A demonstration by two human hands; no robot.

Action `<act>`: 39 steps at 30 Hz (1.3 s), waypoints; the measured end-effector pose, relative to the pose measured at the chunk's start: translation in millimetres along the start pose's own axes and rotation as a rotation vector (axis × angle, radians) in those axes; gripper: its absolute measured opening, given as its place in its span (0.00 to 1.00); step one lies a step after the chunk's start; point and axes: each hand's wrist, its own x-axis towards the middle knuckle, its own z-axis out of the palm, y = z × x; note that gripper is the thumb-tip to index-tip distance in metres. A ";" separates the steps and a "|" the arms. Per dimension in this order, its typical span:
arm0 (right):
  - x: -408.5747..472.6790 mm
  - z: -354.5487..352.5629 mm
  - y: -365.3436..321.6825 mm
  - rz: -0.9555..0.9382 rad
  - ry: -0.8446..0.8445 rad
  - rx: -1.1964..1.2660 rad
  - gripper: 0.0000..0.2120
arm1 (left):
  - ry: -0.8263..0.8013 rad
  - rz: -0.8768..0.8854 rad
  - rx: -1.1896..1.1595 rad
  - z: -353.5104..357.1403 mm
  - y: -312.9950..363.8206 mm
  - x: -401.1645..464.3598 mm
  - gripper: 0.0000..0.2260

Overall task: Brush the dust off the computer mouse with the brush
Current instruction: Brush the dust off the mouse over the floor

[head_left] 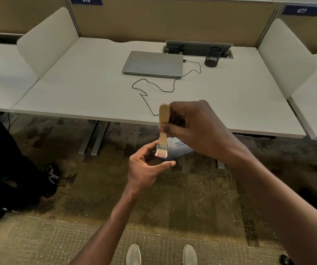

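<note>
Wooden handle of the brush [163,123] pinched in the right hand [194,129], fingers closed around it, upright, pale bristles pointing down. Bristles touch a dark computer mouse [154,160], mostly hidden, cupped in the left hand [144,169], whose fingers and thumb curl around it. Both hands held in front of the desk [96,96], above patterned carpet [153,217]. On the desk, well apart from the hands: a closed grey laptop [152,64], a black cable [153,88] looping from it toward the hands, and a mesh pen cup [213,56].
</note>
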 end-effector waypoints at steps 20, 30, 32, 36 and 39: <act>20.6 21.3 4.3 0.086 0.152 -0.050 0.07 | -0.018 -0.023 -0.006 -5.4 -5.9 -3.5 0.28; 34.3 23.5 19.9 0.207 0.113 -0.077 0.07 | -0.055 -0.043 -0.018 -3.9 -6.0 -2.6 0.30; 34.7 18.9 26.8 0.223 0.153 -0.118 0.07 | -0.054 -0.051 -0.015 -4.4 -9.1 -3.0 0.32; 33.1 7.9 35.0 0.262 0.204 -0.068 0.08 | -0.036 -0.050 -0.001 -7.4 -13.8 -1.9 0.34; 28.2 8.2 33.2 0.272 0.154 0.064 0.07 | -0.045 -0.047 0.019 -7.9 -12.8 0.5 0.33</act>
